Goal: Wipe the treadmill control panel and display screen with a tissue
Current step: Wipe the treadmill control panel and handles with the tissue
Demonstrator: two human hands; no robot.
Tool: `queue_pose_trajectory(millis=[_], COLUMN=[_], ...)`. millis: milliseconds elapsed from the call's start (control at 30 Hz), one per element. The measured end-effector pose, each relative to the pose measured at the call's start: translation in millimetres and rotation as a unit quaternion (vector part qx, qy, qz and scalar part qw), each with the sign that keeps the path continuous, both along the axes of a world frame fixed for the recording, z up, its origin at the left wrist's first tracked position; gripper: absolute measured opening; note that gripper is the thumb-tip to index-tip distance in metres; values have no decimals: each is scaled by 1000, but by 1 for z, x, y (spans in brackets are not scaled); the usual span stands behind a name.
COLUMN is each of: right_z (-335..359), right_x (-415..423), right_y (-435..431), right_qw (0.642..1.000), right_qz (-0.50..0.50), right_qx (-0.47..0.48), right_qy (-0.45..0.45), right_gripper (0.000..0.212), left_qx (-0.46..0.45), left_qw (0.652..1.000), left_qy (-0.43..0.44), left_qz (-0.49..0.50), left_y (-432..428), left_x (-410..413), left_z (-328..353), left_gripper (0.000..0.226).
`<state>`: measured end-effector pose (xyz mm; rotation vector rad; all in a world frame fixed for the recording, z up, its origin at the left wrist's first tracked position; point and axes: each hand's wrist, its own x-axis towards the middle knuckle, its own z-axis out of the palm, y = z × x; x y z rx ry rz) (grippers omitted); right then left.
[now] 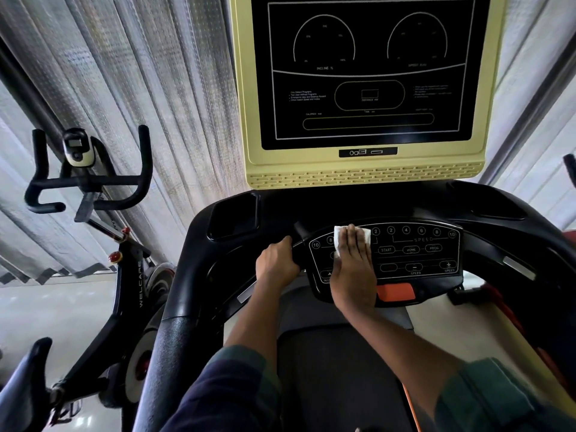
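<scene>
1. Two hands work at the console. The left hand (276, 263) curls round a black handle (300, 229) just beside the panel, which steadies the body.
2. The right hand (353, 266) lies flat with straight, closed fingers and presses the white tissue (339, 236) onto the left part of the control panel (417, 254). The tissue shows past the fingertips, over the upper numbered keys.
3. To wipe well, I would use light pressure with a flat palm. Sweep right in overlapping rows across START, HOME, PROG and the speed keys, steering clear of the orange stop button (396, 292).
4. Farthest off, the dark display screen (367, 70) in its yellow frame is not yet wiped. It probably deserves a clean fold of tissue.
</scene>
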<state>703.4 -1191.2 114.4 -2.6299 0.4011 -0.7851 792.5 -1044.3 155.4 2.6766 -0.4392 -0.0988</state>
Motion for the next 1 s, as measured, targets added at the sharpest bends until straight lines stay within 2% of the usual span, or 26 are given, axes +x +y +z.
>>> queue_pose_trajectory(millis=[67, 200, 367, 433, 500, 667, 833, 933, 1000], right_z=[4, 2, 5, 6, 4, 6, 5, 3, 6], right_x=[3, 0, 2, 1, -1, -1, -5, -11, -11], right_y=[-18, -13, -30, -43, -34, -50, -49, -56, -78], right_qw=[1000, 995, 1000, 997, 994, 999, 994, 1000, 1000], right_qz=[7, -76, -10, -47, -80, -4, -76, -1, 3], right_qx=[-2, 68, 29, 55, 75, 34, 74, 27, 15], right_qy=[-3, -12, -7, -14, -21, -20, -26, -5, -5], right_gripper=[56, 60, 58, 59, 59, 57, 57, 60, 60], left_qx=[2, -1, 11, 13, 11, 5, 8, 16, 20], left_qw=[1000, 1000, 999, 999, 1000, 1000, 999, 998, 998], left_qy=[0, -5, 33, 45, 19, -29, -39, -41, -39], left_qz=[1, 5, 2, 0, 0, 11, 34, 43, 45], left_y=[0, -1, -2, -4, -5, -5, -9, -10, -11], left_x=[-1, -3, 1, 2, 2, -2, -5, -5, -5], left_z=[1, 2, 8, 11, 8, 0, 0, -2, -1], left_gripper=[26, 25, 37, 42, 39, 26, 25, 24, 24])
